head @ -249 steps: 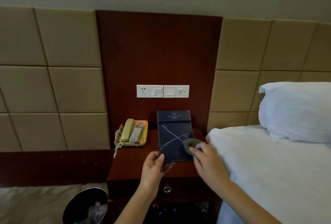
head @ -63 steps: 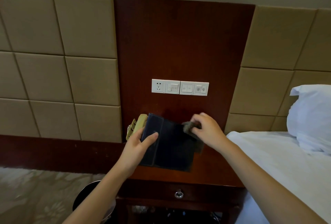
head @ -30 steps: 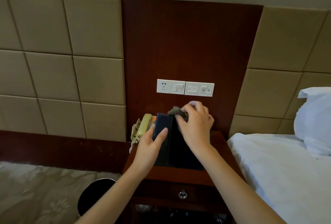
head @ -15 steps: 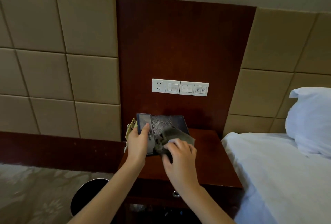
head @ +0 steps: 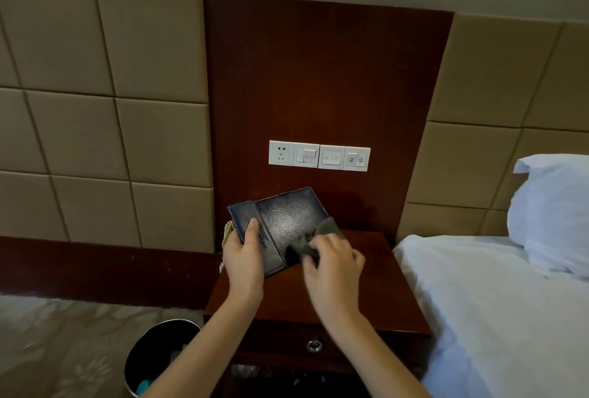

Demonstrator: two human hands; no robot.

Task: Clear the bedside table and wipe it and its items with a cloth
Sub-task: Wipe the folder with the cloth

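Your left hand (head: 243,259) grips the folder (head: 287,219) by its left edge, thumb clamped on the cover, and tips it up over the back left of the bedside table (head: 376,289). Your right hand (head: 333,259) has the cloth (head: 318,235) bunched under curled fingers and pressed to the cover's lower right. I'd call this the item-wiping step, with the tabletop itself not yet done. Next up: flat, firm strokes across the cover, then a spot off the table to park it; the bed (head: 494,308) looks handy.

The folder is a stiff, flat rectangle, dark blue and grained like leather, with a soft shine. The cloth is grey, fuzzy and crumpled. The table is polished reddish wood. A pale phone (head: 228,233) peeks out behind your left hand.
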